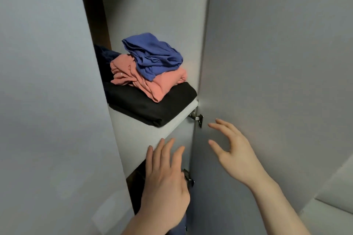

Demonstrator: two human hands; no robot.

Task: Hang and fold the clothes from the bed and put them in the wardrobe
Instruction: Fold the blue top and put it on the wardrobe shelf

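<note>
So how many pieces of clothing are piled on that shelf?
3 stacked: the blue garment on top, the salmon garment under it, the black garment at the bottom. A dark item behind may be another; the door hides the rest.

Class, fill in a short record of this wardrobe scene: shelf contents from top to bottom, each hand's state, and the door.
stack top: blue garment
stack middle: pink garment
stack bottom: black garment
support: shelf
left hand: open, below the shelf edge, holding nothing
right hand: open, fingers spread near the door
door: open, hinge visible
</note>
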